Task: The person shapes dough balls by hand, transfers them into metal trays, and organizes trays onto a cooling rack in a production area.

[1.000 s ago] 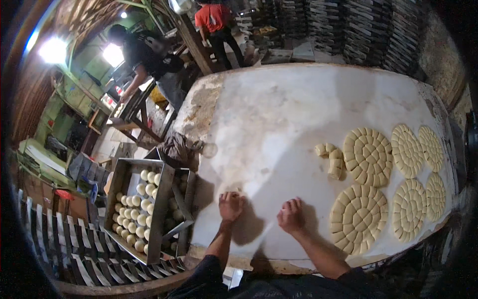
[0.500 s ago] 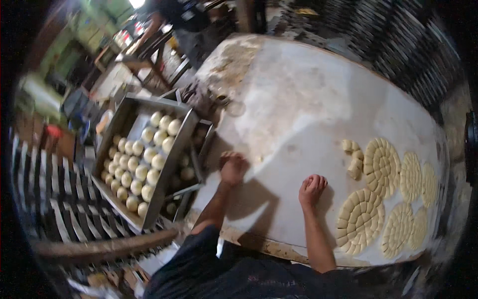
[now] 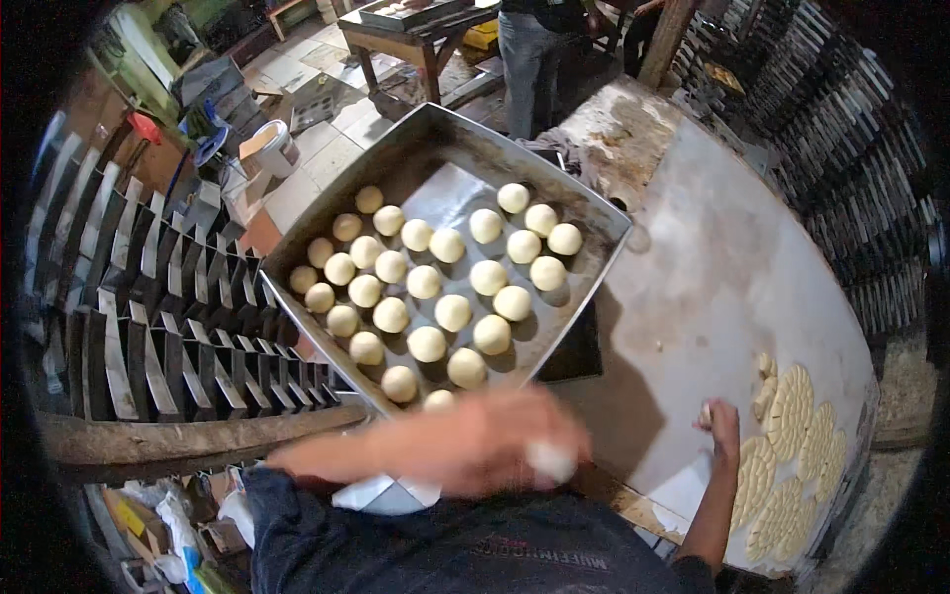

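My left hand (image 3: 505,436), smeared by motion, passes over the near corner of a deep metal tray (image 3: 332,168). A pale dough ball (image 3: 551,461) is held at its fingers. Inside the tray several round dough balls (image 3: 426,344) sit in loose rows, with bare metal at the far end. Over the floured table, my right hand (image 3: 725,420) is closed, and a small pale piece of dough (image 3: 706,415) shows at its fingertips. Close to that hand lie flat rounds of cut dough pieces (image 3: 790,406) and a few loose pieces (image 3: 763,384).
The white worktable (image 3: 732,257) runs along my right. Stacked metal pans (image 3: 821,119) stand beyond it, and more pans (image 3: 198,327) fill the left side above a wooden beam (image 3: 188,431). A person (image 3: 539,59) stands at the far end near a wooden table (image 3: 426,45). A white bucket (image 3: 269,147) is on the floor.
The view has swung left, bringing the tray to the middle. My left hand has gone from the tabletop to the tray's near corner and now has a dough ball.
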Available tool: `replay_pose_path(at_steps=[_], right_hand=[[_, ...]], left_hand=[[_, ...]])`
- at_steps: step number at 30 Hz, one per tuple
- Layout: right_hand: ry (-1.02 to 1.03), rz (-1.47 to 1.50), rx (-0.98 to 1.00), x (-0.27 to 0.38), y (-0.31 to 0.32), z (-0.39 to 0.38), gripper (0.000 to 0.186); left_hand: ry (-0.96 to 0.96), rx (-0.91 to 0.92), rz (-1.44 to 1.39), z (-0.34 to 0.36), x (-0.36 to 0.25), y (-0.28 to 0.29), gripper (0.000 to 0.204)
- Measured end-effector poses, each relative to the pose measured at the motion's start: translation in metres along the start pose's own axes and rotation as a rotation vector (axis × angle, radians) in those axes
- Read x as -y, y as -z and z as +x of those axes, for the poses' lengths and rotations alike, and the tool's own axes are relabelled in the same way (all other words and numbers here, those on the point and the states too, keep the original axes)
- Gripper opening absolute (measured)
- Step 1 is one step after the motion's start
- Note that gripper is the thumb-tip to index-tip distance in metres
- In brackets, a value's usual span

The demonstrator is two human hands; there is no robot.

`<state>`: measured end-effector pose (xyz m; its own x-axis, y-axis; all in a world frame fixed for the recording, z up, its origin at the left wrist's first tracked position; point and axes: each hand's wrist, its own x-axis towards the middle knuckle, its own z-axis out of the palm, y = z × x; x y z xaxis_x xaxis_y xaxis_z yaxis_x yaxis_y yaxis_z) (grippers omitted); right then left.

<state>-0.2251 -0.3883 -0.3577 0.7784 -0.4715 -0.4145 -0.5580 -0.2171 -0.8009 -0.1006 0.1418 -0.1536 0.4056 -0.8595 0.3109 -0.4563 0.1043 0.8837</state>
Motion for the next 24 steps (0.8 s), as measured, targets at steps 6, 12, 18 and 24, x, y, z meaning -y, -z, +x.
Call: replay_pose_path(at_steps=[6, 12, 18, 24], right_hand=[[0.969, -0.125, 0.195, 0.307, -0.238, -0.034, 0.031], [1.456, -0.447, 0.313, 0.406, -0.385, 0.047, 0.028], [1.457, -0.29, 0.178, 0.372, -0.3, -0.009, 0.023], [0.85, -0.148, -0.298, 0.13, -0.132, 0.007, 0.013]], left_hand=[[0.428, -0.587, 0.807, -0.025, 0.175, 0.189, 0.038], [0.629, -0.43, 0.704, -0.008, 0.241, 0.202, 0.094], [0.653, -0.111, 0.928, -0.017, 0.213, 0.231, 0.126], [0.33, -0.018, 1.029, 0.216, 0.093, 0.145, 0.1]])
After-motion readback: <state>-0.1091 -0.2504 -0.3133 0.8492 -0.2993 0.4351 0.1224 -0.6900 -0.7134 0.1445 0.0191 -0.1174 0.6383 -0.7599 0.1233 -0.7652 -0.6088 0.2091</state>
